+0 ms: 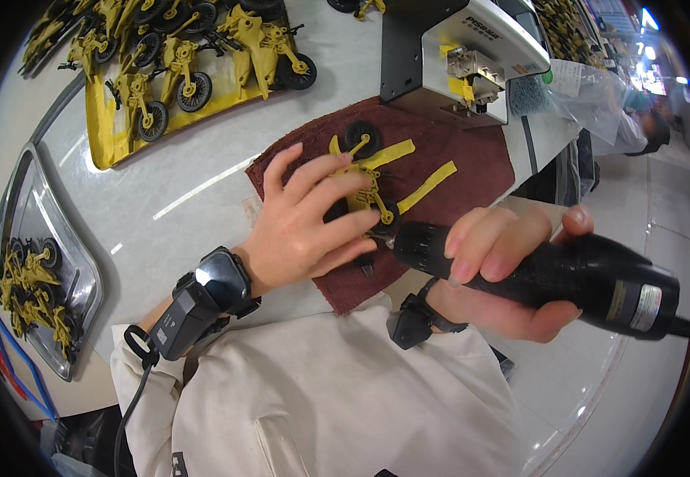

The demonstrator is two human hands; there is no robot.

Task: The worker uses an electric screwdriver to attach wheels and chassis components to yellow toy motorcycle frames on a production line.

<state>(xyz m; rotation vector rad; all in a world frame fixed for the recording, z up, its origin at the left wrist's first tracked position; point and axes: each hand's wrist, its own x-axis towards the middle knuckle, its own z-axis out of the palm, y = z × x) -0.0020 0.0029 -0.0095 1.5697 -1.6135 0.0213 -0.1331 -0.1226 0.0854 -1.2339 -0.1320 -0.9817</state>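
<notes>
A yellow toy motorcycle (363,138) with black wheels lies on a dark red cloth (472,151). Over it, my left hand (305,211) has its fingers spread and bent, gripping the toy against the cloth and hiding much of its body. My right hand (500,250) is wrapped round a black electric screwdriver (599,282) held nearly level. The driver's tip points left and meets the toy beside its nearer wheel; whether it sits on a screw is too small to tell. Two strips of yellow tape (429,185) are on the cloth just right of the toy.
A grey and black box-shaped machine (432,71) stands behind the cloth. At the back left, a yellow-edged tray (100,151) is heaped with toy motorcycles. More lie in a metal tray (90,278) at far left. A plastic bag (583,99) rests at the right; beyond it is another person (653,131).
</notes>
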